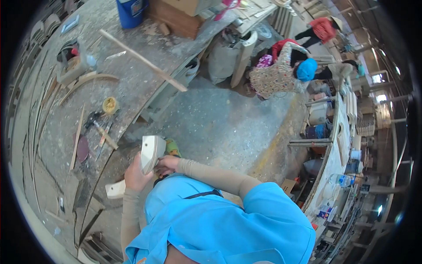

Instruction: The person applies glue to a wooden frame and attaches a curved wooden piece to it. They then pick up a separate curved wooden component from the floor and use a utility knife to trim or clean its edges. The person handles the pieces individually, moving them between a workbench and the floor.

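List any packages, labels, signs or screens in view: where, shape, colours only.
Blue bucket: top of the workbench, round, pale label on its side.
Cardboard box: top edge beside the bucket, brown, on a wooden crate.
Small carton: right-hand table, blue and white.
Water bottle: same table, clear, lying down.
No signs or screens.

One head-worn fisheye view is looking steeply down from above the person's blue-shirted chest, facing the dusty grey workbench point(66, 132) and speckled concrete floor point(220, 127) close below.
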